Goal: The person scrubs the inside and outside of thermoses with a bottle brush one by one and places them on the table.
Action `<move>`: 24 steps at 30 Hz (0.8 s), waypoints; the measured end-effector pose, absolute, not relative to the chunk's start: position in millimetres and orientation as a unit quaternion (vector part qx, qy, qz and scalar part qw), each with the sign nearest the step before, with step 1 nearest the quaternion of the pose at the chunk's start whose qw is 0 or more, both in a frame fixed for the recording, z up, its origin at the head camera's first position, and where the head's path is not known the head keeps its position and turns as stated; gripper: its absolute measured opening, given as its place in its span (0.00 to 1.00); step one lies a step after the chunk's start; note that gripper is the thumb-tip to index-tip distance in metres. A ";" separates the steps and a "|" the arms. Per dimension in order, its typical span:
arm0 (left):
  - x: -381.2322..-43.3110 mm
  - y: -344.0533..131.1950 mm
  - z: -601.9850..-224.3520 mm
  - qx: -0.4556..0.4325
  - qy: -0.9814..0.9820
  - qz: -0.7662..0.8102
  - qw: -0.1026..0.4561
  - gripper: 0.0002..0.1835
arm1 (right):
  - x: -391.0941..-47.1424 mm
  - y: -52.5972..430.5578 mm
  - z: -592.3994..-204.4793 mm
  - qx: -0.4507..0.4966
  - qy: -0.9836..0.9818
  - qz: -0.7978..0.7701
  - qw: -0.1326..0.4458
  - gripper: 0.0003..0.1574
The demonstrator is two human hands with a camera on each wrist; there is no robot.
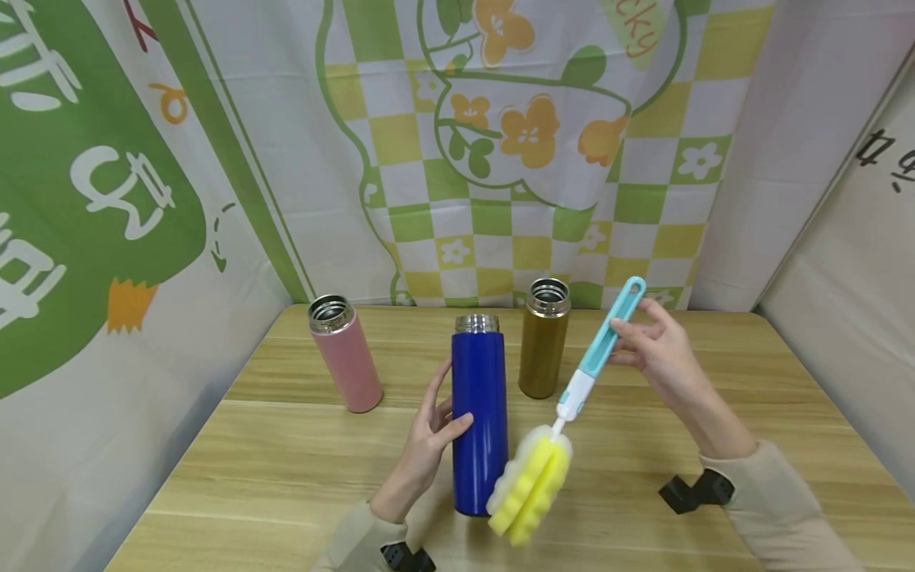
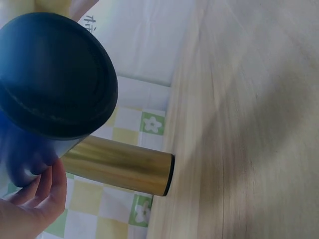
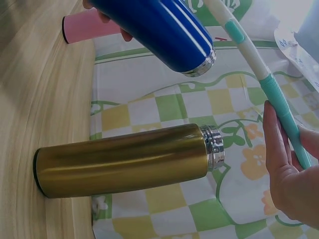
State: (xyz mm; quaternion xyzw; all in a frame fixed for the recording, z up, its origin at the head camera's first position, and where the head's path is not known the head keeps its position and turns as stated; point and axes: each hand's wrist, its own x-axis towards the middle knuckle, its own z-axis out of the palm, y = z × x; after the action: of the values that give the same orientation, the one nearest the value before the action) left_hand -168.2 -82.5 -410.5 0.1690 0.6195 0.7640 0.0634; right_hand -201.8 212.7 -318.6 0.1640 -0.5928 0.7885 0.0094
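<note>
My left hand (image 1: 426, 445) grips a blue vacuum bottle (image 1: 479, 421) around its side and holds it above the table. Its steel neck points up in the head view; the left wrist view shows its dark base (image 2: 55, 74). By the turquoise handle (image 1: 613, 326), my right hand (image 1: 661, 349) pinches a bottle brush (image 1: 575, 393). The brush's yellow and white sponge head (image 1: 532, 485) hangs downward, in front of the bottle's lower right side. Whether sponge and bottle touch, I cannot tell. Behind them stands a gold bottle (image 1: 543, 342), uncapped, on the table.
An uncapped pink bottle (image 1: 348, 353) stands on the left of the wooden table (image 1: 286, 477). A printed cloth with green and yellow checks (image 1: 500, 222) hangs behind the table's back edge. White printed cloth also hangs at both sides.
</note>
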 end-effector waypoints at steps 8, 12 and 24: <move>-166.1 -85.6 -414.0 0.201 0.619 0.753 0.100 0.42 | -208.9 221.1 -305.9 0.140 -0.513 0.845 0.053 0.15; -164.9 -87.4 -414.5 0.223 0.609 0.752 0.115 0.42 | -212.0 226.1 -298.3 0.127 -0.472 0.869 0.082 0.16; -163.4 -90.6 -416.2 0.252 0.558 0.776 0.149 0.39 | -214.0 232.4 -285.0 0.089 -0.410 0.894 0.157 0.18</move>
State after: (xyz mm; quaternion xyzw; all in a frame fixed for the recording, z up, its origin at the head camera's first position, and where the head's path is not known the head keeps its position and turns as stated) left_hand -163.4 -90.6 -416.2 0.2519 0.5583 0.7764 0.1486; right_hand -214.0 232.4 -285.0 0.0887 -0.4100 0.8941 0.1569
